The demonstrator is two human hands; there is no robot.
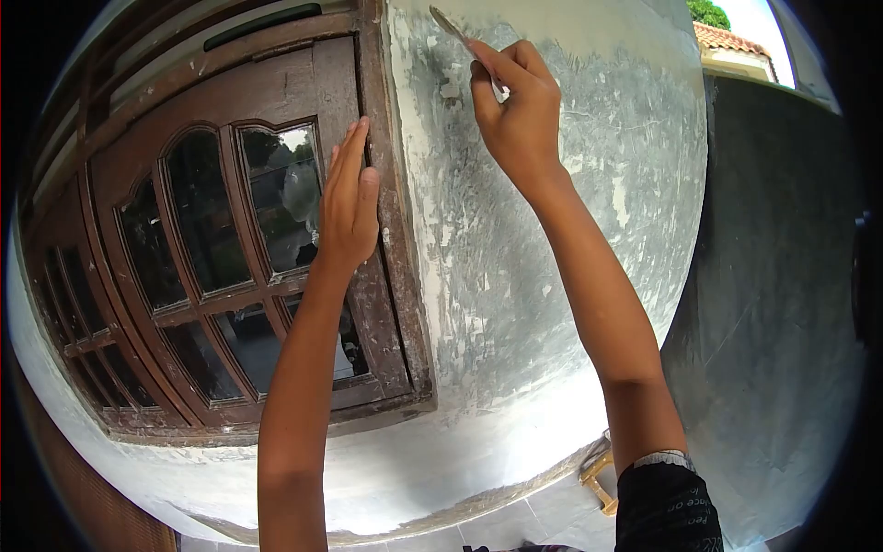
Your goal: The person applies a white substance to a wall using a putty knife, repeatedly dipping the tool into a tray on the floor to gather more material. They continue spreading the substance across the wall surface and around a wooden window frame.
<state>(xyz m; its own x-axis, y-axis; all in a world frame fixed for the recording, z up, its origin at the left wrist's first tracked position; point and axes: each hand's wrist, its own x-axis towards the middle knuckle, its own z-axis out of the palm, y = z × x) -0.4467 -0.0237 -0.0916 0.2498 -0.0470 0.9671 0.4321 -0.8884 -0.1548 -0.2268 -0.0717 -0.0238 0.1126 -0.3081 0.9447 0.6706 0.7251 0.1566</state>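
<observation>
In my right hand (520, 115) I grip a scraper (448, 24) whose narrow metal blade points up and to the left. Its blade lies at the upper part of the wall (515, 267), which is patchy grey with flaking pale paint. My left hand (349, 198) rests with straight fingers against the brown wooden window frame (402, 248), left of the wall patch. Behind that hand is a window shutter (276, 198) with several glass panes.
A dark grey panel (782, 294) stands to the right of the wall. Low down, a small wooden stool (602, 480) sits on the tiled floor (543, 511). A tiled roof (731, 39) shows at the upper right.
</observation>
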